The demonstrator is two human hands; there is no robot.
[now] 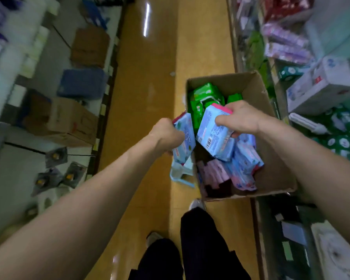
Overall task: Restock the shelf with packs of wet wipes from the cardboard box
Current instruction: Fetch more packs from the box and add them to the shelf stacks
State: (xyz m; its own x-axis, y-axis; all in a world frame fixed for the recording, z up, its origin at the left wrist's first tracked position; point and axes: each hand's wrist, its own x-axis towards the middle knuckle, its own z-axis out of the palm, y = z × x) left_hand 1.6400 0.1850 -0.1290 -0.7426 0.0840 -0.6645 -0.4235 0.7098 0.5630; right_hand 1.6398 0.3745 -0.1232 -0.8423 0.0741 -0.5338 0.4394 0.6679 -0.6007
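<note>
Packs of wet wipes (246,158), blue, lie heaped at the 4 o'clock side of the open cardboard box (259,91), seen in the head view. The box stands on the yellow floor (150,87), at 3 o'clock from the frame centre and close against the shelf (321,87) on the frame's 3 o'clock edge. The left blue pack (185,136) is nearly upright in the left hand (166,136), whose fingers are curled tightly round its edge. It is just outside the box's 9 o'clock wall. The right blue pack (212,130) is tilted with its barcode showing. The right hand (240,118) pinches it between thumb and curled fingers over the box's middle. The two held packs are just beside each other; whether they touch cannot be told. Green packs (204,98) fill the box's 11 o'clock corner and pink packs (214,174) its 7 o'clock corner. A pale blue plastic item (180,174) sits beside the box's 8 o'clock side. Brown cartons (69,122) rest on the facing shelving at 9 o'clock. Dark trousers (200,239) appear at 6 o'clock.
</note>
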